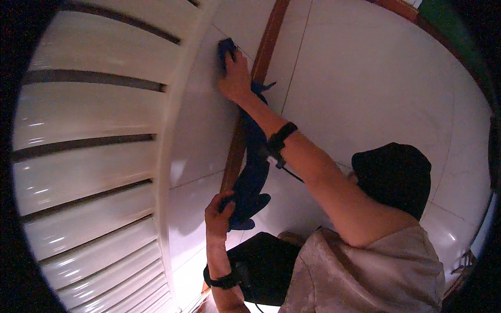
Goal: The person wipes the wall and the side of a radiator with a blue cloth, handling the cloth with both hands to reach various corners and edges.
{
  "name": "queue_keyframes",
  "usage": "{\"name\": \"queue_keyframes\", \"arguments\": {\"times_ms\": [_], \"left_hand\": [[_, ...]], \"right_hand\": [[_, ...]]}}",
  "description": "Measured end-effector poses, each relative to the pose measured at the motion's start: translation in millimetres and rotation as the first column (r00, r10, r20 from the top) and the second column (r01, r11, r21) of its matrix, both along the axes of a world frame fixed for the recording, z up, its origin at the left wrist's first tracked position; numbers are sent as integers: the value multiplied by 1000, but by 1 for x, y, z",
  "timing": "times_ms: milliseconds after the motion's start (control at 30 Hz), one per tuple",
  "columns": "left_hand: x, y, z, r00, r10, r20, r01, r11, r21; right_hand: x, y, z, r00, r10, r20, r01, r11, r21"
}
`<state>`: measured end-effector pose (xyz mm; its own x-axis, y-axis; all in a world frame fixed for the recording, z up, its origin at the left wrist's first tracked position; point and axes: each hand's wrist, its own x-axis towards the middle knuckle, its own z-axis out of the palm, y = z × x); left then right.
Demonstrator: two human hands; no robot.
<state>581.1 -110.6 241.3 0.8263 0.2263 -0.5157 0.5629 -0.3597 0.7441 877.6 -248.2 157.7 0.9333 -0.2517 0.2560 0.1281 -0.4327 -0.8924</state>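
My right hand [236,76], wearing a black wrist strap with a cable higher up the forearm, grips a small dark blue piece [226,49] against the pale tiles. Below it stretches a long dark blue item [256,168], with rounded, finger-like lobes at its near end. It looks like a rubber glove, but the dim light leaves its kind unsettled. My left hand [219,213] pinches this near end between thumb and fingers. Its far end, by my right wrist, shows a pointed tip. Whether the two blue pieces join cannot be told.
Along the left stands a glossy white slatted panel [166,129]. A brown strip [270,43] crosses the pale tiled surface [364,74] under my hands. My black-clothed knees [262,266] and beige shirt [360,277] fill the lower right. A green area [446,23] shows at top right.
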Motion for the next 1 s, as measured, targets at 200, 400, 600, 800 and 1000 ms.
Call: {"name": "queue_keyframes", "arguments": {"times_ms": [200, 400, 600, 800, 1000], "left_hand": [[-3, 3, -4, 999, 36, 12, -36, 999, -35], [4, -7, 3, 1000, -25, -5, 25, 999, 37], [-3, 4, -5, 999, -21, 29, 22, 1000, -18], [2, -1, 1, 999, 31, 33, -29, 998, -55], [0, 3, 0, 996, -60, 64, 58, 998, 26]], "right_hand": [[13, -8, 14, 998, -17, 68, 16, 1000, 25], [-10, 5, -3, 999, 30, 17, -30, 1000, 4], [10, 8, 5, 998, -43, 55, 41, 998, 42], [-7, 23, -3, 999, 27, 19, -28, 999, 32], [22, 7, 3, 1000, -8, 9, 8, 999, 49]]}}
